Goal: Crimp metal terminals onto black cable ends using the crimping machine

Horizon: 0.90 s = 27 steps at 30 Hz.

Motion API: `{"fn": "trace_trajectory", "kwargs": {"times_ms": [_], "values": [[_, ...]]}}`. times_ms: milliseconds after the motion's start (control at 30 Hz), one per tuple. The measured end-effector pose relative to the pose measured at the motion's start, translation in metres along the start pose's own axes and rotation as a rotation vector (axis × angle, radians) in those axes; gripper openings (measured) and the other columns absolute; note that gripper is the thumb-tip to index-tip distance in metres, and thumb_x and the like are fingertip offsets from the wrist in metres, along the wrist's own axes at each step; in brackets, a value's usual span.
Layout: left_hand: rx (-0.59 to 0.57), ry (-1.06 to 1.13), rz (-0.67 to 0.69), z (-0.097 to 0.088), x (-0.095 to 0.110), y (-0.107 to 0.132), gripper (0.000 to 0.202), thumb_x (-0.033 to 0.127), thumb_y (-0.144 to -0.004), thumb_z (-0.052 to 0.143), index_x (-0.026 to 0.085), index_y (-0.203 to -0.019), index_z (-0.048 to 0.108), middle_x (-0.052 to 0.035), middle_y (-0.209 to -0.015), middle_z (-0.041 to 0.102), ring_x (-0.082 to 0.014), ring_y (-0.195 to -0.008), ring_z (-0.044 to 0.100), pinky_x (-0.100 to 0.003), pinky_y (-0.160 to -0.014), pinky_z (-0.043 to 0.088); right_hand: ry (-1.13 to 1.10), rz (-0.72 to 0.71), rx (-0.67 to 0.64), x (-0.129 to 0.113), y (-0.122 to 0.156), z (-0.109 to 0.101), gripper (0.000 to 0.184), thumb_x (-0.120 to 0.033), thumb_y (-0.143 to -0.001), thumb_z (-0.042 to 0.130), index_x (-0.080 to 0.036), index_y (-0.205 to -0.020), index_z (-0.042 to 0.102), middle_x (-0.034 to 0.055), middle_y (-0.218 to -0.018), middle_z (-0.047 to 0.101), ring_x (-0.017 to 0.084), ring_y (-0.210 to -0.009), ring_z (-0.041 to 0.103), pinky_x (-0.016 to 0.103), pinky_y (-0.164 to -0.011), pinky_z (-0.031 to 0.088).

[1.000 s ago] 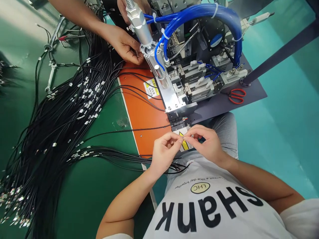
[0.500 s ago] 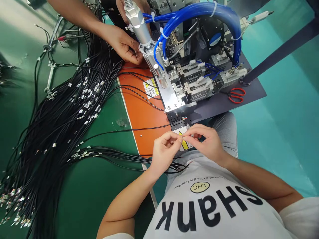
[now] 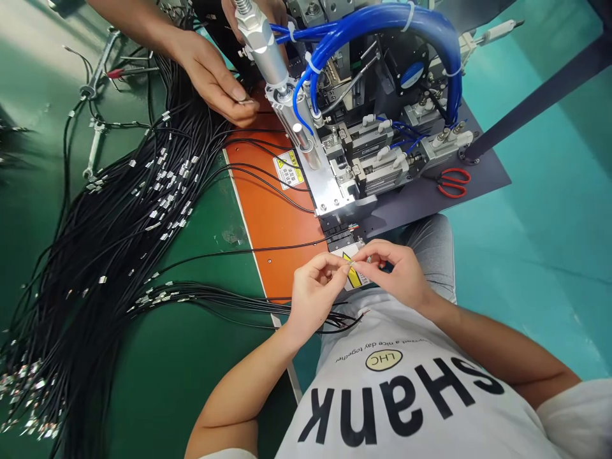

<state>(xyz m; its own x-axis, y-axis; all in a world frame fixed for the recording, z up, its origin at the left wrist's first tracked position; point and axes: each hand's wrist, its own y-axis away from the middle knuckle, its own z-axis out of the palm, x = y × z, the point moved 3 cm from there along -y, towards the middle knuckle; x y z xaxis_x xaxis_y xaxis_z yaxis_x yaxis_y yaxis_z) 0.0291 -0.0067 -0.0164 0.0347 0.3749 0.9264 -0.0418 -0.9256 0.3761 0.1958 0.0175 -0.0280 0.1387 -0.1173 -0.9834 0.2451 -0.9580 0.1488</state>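
Cables [image 3: 109, 248] lying across green desk [image 3: 182, 389], I'm working left hand [image 3: 315, 292] and right hand [image 3: 399, 274], both pinching tight on tiny piece [image 3: 350, 263], too small to identify from here.

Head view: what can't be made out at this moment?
Small piece: head view; too small, mostly covered by the left hand and right hand.
Lower cable bundle: head view; part hidden behind the left hand.
Co-worker's far hand: head view; cut off by the top edge, partly behind the silver cylinder.
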Motion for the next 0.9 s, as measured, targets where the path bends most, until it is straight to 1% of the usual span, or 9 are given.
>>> {"fn": "trace_trajectory", "kwargs": {"times_ms": [167, 300, 433, 467, 533, 633, 733, 833, 900], "values": [[0.011, -0.007, -0.006, 0.001, 0.000, 0.000, 0.018, 0.033, -0.082, 0.072, 0.015, -0.081, 0.068, -0.0010, -0.073, 0.062, -0.0088, -0.061, 0.049, -0.022, -0.057, 0.041, -0.004, 0.009, 0.000, 0.002, 0.000, 0.007, 0.009, -0.028, -0.085, 0.068, -0.020, -0.081, 0.067, 0.0002, -0.076, 0.062, 0.011, -0.062, 0.050, 0.026, -0.056, 0.041], [0.033, 0.073, 0.047, 0.001, -0.003, 0.002, 0.015, 0.031, -0.083, 0.072, 0.017, -0.087, 0.068, 0.0004, -0.070, 0.059, -0.0077, -0.055, 0.048, -0.022, -0.053, 0.041, -0.047, 0.037, -0.001, 0.002, 0.002, 0.012, 0.013, -0.030, -0.090, 0.062, -0.019, -0.082, 0.063, -0.0007, -0.074, 0.058, 0.011, -0.063, 0.051, 0.025, -0.056, 0.040], [0.024, 0.171, 0.139, 0.000, -0.005, 0.001, 0.011, 0.028, -0.082, 0.072, 0.019, -0.088, 0.070, -0.0019, -0.086, 0.059, -0.0064, -0.054, 0.051, -0.024, -0.050, 0.044, -0.145, 0.092, -0.033, -0.001, 0.006, 0.016, 0.016, -0.031, -0.091, 0.060, -0.019, -0.082, 0.058, -0.0025, -0.069, 0.054, 0.010, -0.060, 0.049, 0.025, -0.055, 0.038], [0.011, 0.192, 0.149, 0.000, -0.006, -0.001, 0.010, 0.028, -0.082, 0.073, 0.019, -0.086, 0.070, -0.0021, -0.089, 0.059, -0.0057, -0.054, 0.051, -0.024, -0.049, 0.043, -0.171, 0.114, -0.047, -0.001, 0.007, 0.017, 0.016, -0.031, -0.091, 0.060, -0.019, -0.081, 0.057, -0.0032, -0.067, 0.053, 0.010, -0.058, 0.048, 0.025, -0.054, 0.038], [-0.046, 0.255, 0.124, 0.000, -0.008, -0.004, 0.010, 0.026, -0.080, 0.075, 0.019, -0.083, 0.070, -0.0013, -0.088, 0.057, -0.0046, -0.052, 0.049, -0.023, -0.047, 0.040, -0.207, 0.153, -0.077, 0.000, 0.009, 0.018, 0.016, -0.030, -0.091, 0.060, -0.019, -0.081, 0.056, -0.0043, -0.064, 0.051, 0.010, -0.056, 0.047, 0.024, -0.053, 0.036], [-0.146, 0.339, 0.009, 0.000, -0.010, -0.006, 0.013, 0.027, -0.080, 0.075, 0.017, -0.081, 0.067, -0.0004, -0.086, 0.057, -0.0036, -0.051, 0.046, -0.021, -0.045, 0.034, -0.208, 0.172, -0.100, 0.004, 0.010, 0.016, 0.014, -0.029, -0.092, 0.059, -0.019, -0.083, 0.056, -0.0046, -0.063, 0.051, 0.010, -0.056, 0.048, 0.024, -0.053, 0.037], [-0.151, 0.262, -0.082, -0.002, -0.009, -0.005, 0.015, 0.030, -0.083, 0.073, 0.017, -0.086, 0.066, 0.0007, -0.077, 0.057, -0.0043, -0.053, 0.044, -0.021, -0.049, 0.032, -0.093, 0.085, -0.048, 0.003, 0.010, 0.012, 0.012, -0.027, -0.092, 0.059, -0.019, -0.083, 0.059, -0.0018, -0.072, 0.057, 0.012, -0.064, 0.053, 0.026, -0.060, 0.043], [-0.126, 0.158, -0.106, -0.003, -0.008, -0.003, 0.019, 0.032, -0.083, 0.074, 0.016, -0.089, 0.067, 0.0025, -0.068, 0.054, -0.0049, -0.054, 0.041, -0.021, -0.052, 0.032, 0.080, -0.052, 0.021, -0.003, 0.009, 0.007, 0.011, -0.024, -0.090, 0.060, -0.020, -0.080, 0.061, 0.0006, -0.079, 0.060, 0.014, -0.072, 0.055, 0.029, -0.067, 0.044], [-0.112, 0.136, -0.115, -0.003, -0.009, -0.002, 0.020, 0.033, -0.082, 0.075, 0.015, -0.088, 0.068, 0.0020, -0.069, 0.055, -0.0048, -0.055, 0.040, -0.021, -0.053, 0.032, 0.133, -0.085, 0.029, -0.006, 0.009, 0.007, 0.010, -0.022, -0.090, 0.060, -0.020, -0.080, 0.061, 0.0006, -0.078, 0.060, 0.014, -0.071, 0.054, 0.029, -0.066, 0.044]]}}
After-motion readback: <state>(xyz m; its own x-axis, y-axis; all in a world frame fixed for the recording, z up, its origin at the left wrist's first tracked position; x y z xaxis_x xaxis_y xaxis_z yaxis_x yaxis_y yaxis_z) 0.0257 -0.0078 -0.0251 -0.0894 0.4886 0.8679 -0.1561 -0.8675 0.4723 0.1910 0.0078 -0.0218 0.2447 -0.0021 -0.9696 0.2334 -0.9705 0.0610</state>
